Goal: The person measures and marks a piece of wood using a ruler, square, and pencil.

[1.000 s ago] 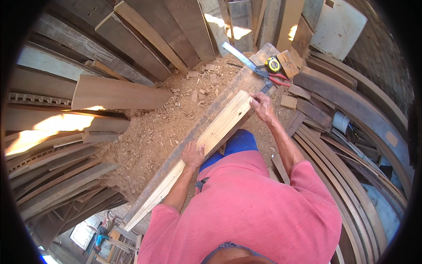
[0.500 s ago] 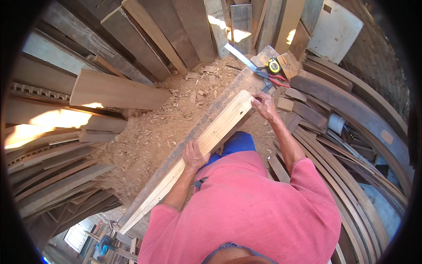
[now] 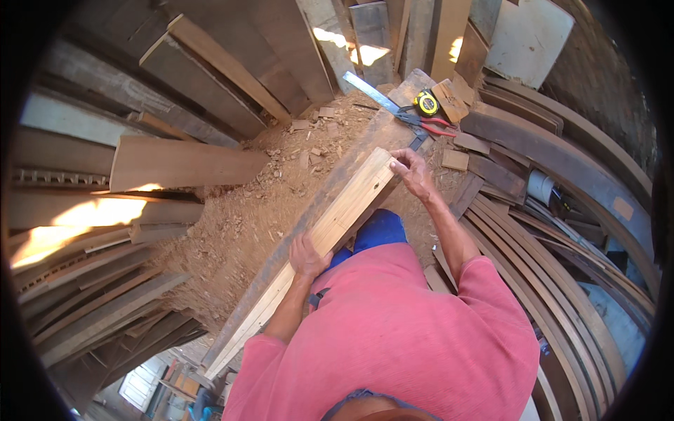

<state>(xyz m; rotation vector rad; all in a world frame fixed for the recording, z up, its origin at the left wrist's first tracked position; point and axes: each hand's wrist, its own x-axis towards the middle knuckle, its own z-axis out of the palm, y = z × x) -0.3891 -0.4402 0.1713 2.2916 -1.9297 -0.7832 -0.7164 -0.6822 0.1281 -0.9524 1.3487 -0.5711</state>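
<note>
Pine board (image 3: 347, 203): lies lengthwise along worn wooden bench (image 3: 386, 133), running diag. in front of the person's body. Pale, straight, long & narrow; visible grain, dark knot nr far end. Est. handling: stiff, light-to-mod. wt, not fragile; sawn faces prob. dry, decent friction, splinter risk at edges. Best hold, I'd judge: both long edges nr mid-length, plus far end for steering.

L hand (image 3: 307, 255): laid across board approx. mid-length, fingers over its far edge; underside hidden, can't tell if clamped. R hand (image 3: 414, 173): thumb & bent fingers appear to pinch board's far-end corner.

Beyond far end: red-handled pliers (image 3: 437, 126), flat metal blade (image 3: 370, 91) (prob. try square), round-cased yellow/blk tape measure (image 3: 427, 103). Squarish offcut (image 3: 455, 159) to R. Floor: loose, curly/flaky shavings (image 3: 232, 217). Periphery: rough planks (image 3: 232, 70), leaning, dusty brown.
</note>
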